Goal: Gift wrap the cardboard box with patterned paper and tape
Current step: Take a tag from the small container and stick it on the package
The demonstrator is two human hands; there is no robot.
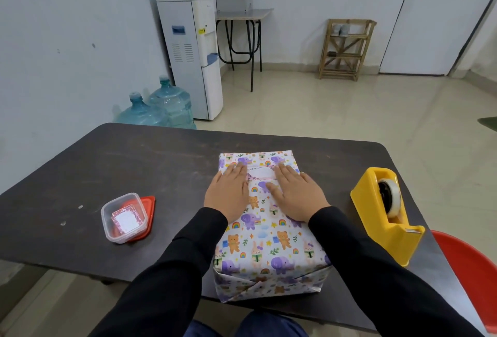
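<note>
We sit in a plain office-like room: a water cooler (193, 54) stands by the white wall (67, 40) with spare jugs (164, 106) beside it, a folding table (243, 14) and a wooden rack (345, 49) beyond our counter (134, 164).

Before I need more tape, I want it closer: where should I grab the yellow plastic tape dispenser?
I'd span the yellow plastic tape dispenser across its flat side walls at the tall far end, coming from above with the right hand, the nearer one. Avoid the low near end: the cutter sits there.
</note>
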